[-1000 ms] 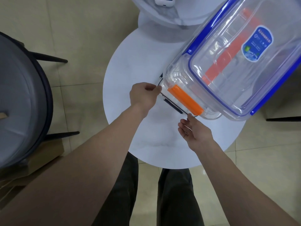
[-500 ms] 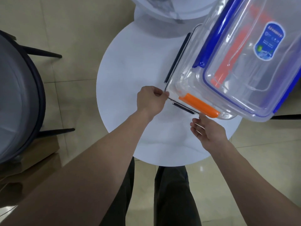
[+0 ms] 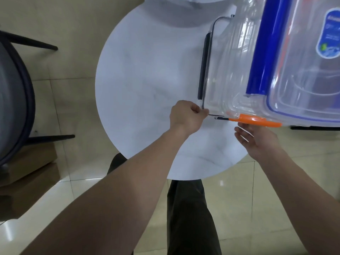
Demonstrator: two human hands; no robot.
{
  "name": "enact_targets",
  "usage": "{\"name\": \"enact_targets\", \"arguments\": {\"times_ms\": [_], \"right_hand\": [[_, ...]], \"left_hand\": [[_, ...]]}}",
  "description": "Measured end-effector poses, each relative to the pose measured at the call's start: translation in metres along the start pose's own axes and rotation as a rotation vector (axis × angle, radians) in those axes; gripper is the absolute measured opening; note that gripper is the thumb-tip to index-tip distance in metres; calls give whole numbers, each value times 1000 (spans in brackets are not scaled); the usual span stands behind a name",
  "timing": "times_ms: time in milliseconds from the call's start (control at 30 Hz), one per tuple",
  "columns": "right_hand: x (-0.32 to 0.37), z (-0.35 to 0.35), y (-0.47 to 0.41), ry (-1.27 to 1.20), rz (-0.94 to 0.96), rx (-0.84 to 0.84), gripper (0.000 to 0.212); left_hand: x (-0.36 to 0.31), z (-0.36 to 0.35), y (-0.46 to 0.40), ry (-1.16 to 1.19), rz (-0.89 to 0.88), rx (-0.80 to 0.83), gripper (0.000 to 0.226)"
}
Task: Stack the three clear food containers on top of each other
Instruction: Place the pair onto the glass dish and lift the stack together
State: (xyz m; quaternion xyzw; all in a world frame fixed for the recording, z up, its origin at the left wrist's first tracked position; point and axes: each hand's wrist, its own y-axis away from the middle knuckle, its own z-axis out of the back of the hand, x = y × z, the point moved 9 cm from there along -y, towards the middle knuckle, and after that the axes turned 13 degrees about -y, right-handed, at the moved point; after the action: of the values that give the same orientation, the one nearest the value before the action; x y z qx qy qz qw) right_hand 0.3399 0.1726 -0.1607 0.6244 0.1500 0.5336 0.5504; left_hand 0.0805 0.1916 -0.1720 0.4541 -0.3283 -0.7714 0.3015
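A stack of clear food containers (image 3: 239,70) stands on the right side of a round white table (image 3: 147,80). The top one has a clear lid with a blue rim and blue clip (image 3: 261,57); the one under it shows an orange clip (image 3: 257,120). The lowest has a dark-edged lid (image 3: 203,67). My left hand (image 3: 185,116) is closed on the near-left corner of that bottom lid. My right hand (image 3: 255,139) is held open, palm up, with its fingers under the orange clip.
A dark round chair (image 3: 16,92) stands at the left with cardboard boxes (image 3: 27,173) beneath it. A second white table (image 3: 184,8) overlaps the far edge. The floor is glossy beige tile. My legs are under the table's near edge.
The view has shifted and the stack now appears larger and further right. My left hand keeps its grip on the corner. My right hand stays under the orange clip.
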Motion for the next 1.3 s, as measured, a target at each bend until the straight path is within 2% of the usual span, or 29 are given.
{"name": "enact_targets", "arguments": {"times_ms": [200,333,533,633,700,867,1000,1300], "right_hand": [[21,16,-27,20,11,40,27],[33,24,-36,-11,62,58,32],[40,22,-38,-59,119,157,53],[37,24,-38,-114,124,158,41],[32,23,-33,-149,117,149,26],[-2,28,-5,-82,39,-44,10],[-40,9,24,-97,-57,-85,11],[-66,-52,51,-159,-130,11,24]], "left_hand": [[-5,-31,5,29,16,54,33],[-6,-47,10,50,37,73,32],[-11,-62,16,56,36,90,33],[-12,-64,18,44,23,91,30],[-9,-62,21,73,37,94,28],[10,-41,17,176,110,69,25],[15,-13,3,195,129,14,23],[-20,41,-40,189,53,-114,22]]}}
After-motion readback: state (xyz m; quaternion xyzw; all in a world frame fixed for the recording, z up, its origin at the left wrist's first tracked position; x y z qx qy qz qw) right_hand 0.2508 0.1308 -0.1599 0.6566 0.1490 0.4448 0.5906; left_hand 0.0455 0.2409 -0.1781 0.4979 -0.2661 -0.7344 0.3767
